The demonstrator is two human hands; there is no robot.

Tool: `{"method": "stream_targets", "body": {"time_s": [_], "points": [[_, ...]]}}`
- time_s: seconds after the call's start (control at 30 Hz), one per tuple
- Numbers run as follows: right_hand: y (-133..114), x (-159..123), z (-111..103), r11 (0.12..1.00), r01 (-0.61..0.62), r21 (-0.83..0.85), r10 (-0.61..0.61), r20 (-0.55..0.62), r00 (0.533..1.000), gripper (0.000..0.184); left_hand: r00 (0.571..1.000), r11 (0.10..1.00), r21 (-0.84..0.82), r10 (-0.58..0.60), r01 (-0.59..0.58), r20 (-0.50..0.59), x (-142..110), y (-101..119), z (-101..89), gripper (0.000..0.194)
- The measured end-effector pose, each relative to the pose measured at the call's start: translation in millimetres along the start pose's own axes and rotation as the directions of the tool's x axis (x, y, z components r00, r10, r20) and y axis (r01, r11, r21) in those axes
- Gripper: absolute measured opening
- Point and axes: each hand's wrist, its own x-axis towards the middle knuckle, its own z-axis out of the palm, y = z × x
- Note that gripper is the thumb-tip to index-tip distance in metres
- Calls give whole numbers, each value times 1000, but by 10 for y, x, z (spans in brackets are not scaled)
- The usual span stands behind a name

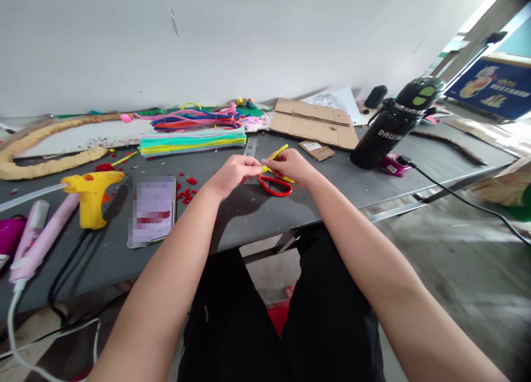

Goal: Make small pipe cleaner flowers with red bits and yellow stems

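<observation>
Between my two hands is a yellow pipe cleaner [280,151], bent, with one end pointing up past the right fingers and another strand slanting down to the right. My left hand [237,173] pinches it from the left side. From the right, my right hand [291,165] grips it with closed fingers. Just below the hands lie red-handled scissors [275,193] on the grey table; their blades are hidden. Red scraps [187,194] are scattered left of my left hand. Behind the hands sit bundles of turquoise and yellow pipe cleaners [193,141].
A yellow hot glue gun [92,197], a phone [152,212] and a pink straightener-like tool [43,244] lie at left. At right, a black bottle [392,125] stands by a cable [460,186]. Flattened cardboard [313,125] rests behind. A wrapped tan ring [45,136] lies far left.
</observation>
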Motion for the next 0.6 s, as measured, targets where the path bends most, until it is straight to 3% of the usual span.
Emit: {"method": "stream_targets", "body": {"time_s": [0.1,0.2,0.33,0.5,0.6], "points": [[-10,-5,-27,987,68,-143,-73,-28,997,30,999,983,181,29,-33,25,19,-37,30,15],[-40,-19,-20,949,159,-271,-180,-55,982,27,999,967,254,16,-24,35,44,-86,34,13],[-110,-82,43,894,270,-359,-315,-72,946,24,997,954,297,-6,27,-72,59,-105,13,12],[-159,-144,111,896,287,-340,-341,-110,934,23,953,994,98,-16,48,-304,89,-91,-20,12],[-157,-159,124,909,284,-304,-327,-100,940,25,940,992,-125,-30,-13,-340,94,-65,-35,11]]}}
